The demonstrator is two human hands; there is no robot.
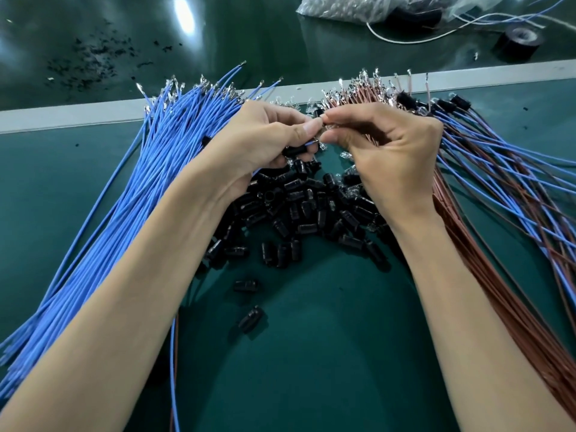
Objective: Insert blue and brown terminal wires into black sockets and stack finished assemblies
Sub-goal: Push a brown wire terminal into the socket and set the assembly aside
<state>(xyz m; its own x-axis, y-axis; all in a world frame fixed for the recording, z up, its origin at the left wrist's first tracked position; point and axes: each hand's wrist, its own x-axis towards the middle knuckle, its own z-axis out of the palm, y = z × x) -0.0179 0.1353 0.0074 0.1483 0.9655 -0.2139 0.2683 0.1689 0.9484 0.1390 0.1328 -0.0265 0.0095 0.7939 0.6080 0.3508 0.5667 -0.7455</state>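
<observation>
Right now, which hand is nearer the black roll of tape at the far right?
Right. The right hand is left of the black roll of tape and closer to the person; the left hand is further left.

I count two hands: my left hand point(265, 135) holds one black socket point(293, 151), and my right hand point(389, 151) pinches one small shiny part point(322, 121). There is one bundle of blue terminal wires point(140, 198) and one of brown terminal wires point(467, 275), each past counting. One heap of sockets point(311, 207) holds dozens, and two stray sockets point(246, 285) lie apart. There is one stack of finished assemblies point(498, 169) and one black tape roll point(519, 42).
</observation>
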